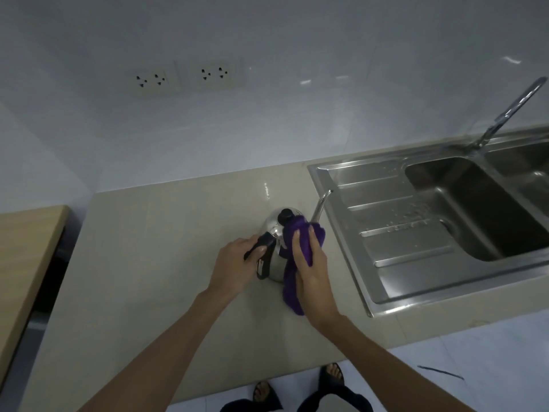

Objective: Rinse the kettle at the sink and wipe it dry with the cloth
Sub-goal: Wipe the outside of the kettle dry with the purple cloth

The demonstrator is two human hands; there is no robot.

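The steel gooseneck kettle stands upright on the surface, just left of the sink, spout aimed at it. The left hand grips its black handle; the right hand presses the purple cloth against its right flank.

I stood at a beige tiled tabletop in dim, bluish light. A glossy white wall rose behind it, catching pale reflections toward two o'clock. Two double wall sockets sat side by side at eleven o'clock. At nine o'clock a light wooden surface met the tabletop's edge with a dark gap beside it. White floor tiles showed at five o'clock.
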